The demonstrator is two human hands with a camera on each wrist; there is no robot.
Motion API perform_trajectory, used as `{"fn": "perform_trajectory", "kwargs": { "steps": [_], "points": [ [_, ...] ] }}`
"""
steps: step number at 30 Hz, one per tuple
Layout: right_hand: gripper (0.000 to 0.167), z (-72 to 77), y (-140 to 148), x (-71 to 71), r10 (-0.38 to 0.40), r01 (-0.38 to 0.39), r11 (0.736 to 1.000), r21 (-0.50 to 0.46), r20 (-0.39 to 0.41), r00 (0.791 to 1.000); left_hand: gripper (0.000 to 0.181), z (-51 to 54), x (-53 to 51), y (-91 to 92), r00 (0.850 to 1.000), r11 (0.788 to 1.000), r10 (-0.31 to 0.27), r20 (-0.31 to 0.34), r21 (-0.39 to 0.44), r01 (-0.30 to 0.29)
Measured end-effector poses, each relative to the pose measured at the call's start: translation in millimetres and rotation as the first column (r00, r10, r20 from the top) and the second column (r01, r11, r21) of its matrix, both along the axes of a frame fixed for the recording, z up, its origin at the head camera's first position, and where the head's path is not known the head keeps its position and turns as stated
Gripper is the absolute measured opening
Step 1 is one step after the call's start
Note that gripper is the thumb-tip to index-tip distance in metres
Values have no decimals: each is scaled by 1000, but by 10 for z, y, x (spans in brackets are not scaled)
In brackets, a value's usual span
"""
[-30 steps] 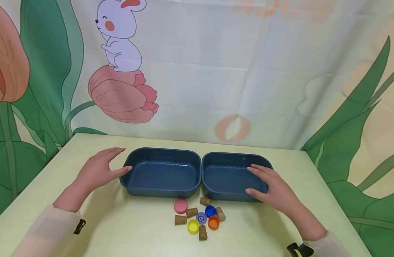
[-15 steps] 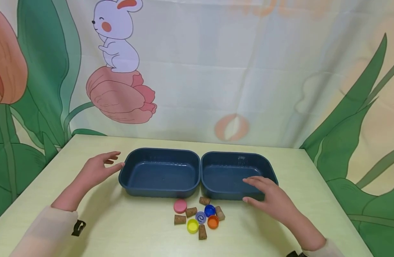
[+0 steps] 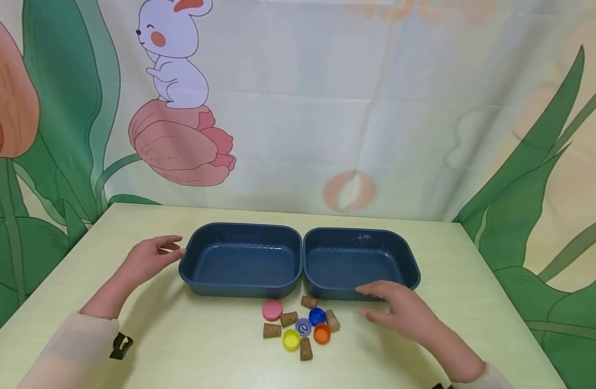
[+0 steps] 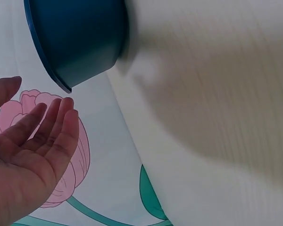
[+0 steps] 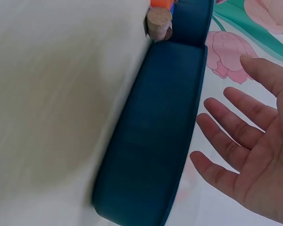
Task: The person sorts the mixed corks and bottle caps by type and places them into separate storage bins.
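Observation:
Two dark blue trays, the left tray (image 3: 246, 289) and the right tray (image 3: 346, 294), stand side by side with nothing in them. My left hand (image 3: 149, 259) is beside the left tray's left end, fingers loosely bent and holding nothing. Over the front right of the right tray hovers my right hand (image 3: 405, 308), its fingers spread and empty. Before the trays lie several bottle caps: a pink cap (image 3: 272, 310), a yellow cap (image 3: 291, 340), a purple cap (image 3: 303, 327), a blue cap (image 3: 317, 316) and an orange cap (image 3: 322, 333). Several corks (image 3: 305, 349) lie among them.
The pale wooden table (image 3: 220, 351) carries everything. Behind it hangs a printed cloth (image 3: 278, 108) with a rabbit, tulips and leaves. A black strap clip (image 3: 121, 346) shows at the left sleeve.
My right hand has come toward me and slightly left, from over the right tray to its front edge. My left hand has drawn back a little from the left tray's rim.

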State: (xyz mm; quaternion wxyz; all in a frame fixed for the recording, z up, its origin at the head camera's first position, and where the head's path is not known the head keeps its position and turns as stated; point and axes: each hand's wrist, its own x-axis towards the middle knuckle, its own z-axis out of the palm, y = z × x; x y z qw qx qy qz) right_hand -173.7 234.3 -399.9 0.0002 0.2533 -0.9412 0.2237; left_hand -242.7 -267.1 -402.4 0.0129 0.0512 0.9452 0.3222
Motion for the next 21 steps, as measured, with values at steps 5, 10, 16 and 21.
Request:
{"fn": "perform_trajectory", "kwargs": {
  "steps": [5, 10, 16, 21],
  "points": [
    [40, -95, -34, -29, 17, -16, 1000, -19, 52, 999, 54, -30, 4, -14, 998, 996, 8, 64, 91, -14],
    [41, -174, -78, -61, 19, -16, 1000, -26, 120, 993, 56, -78, -19, -53, 988, 984, 16, 151, 176, -43],
    [41, -223, -134, -79, 3, -3, 1000, -1, 116, 993, 58, -120, -51, -109, 971, 972, 10, 238, 225, -65],
    [42, -246, -187, -105, -6, 4, 1000, 11, 151, 988, 60, -147, -53, -135, 962, 963, 9, 271, 257, -82]
  ]
}}
